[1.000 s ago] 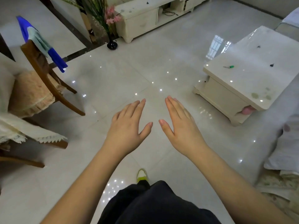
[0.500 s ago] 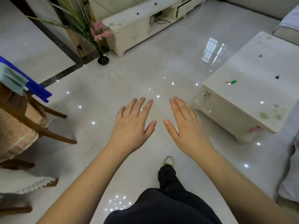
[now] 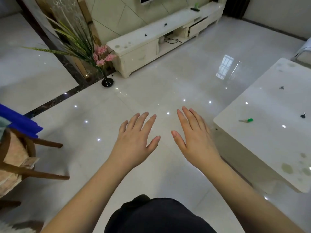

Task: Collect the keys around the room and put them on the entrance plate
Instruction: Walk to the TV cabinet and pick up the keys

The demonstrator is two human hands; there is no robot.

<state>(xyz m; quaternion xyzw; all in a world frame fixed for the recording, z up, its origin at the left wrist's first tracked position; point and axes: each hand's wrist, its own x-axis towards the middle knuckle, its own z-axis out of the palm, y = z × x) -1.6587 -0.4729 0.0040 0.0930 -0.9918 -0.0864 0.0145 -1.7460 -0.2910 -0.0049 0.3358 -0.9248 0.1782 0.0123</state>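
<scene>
My left hand (image 3: 134, 142) and my right hand (image 3: 195, 140) are held out flat over the floor, palms down, fingers apart, holding nothing. A key with a green head (image 3: 246, 120) lies on the white coffee table (image 3: 269, 148) to the right of my right hand. Two small dark keys (image 3: 303, 115) (image 3: 281, 87) lie further back on that table. On the long white TV cabinet (image 3: 134, 46) at the back sit two more small dark keys (image 3: 145, 35) (image 3: 165, 24). No entrance plate is in view.
A vase with grasses and pink flowers (image 3: 99, 59) stands on the floor by the cabinet's left end. A wooden chair (image 3: 20, 158) with blue cloth (image 3: 18, 123) is at the left. Glossy tiled floor (image 3: 151, 91) stretches ahead. A sofa edge (image 3: 303, 52) shows at far right.
The view has moved forward and tilted up: the TV cabinet and vase came nearer, the chair slid to the left edge. Both hands stay flat and empty.
</scene>
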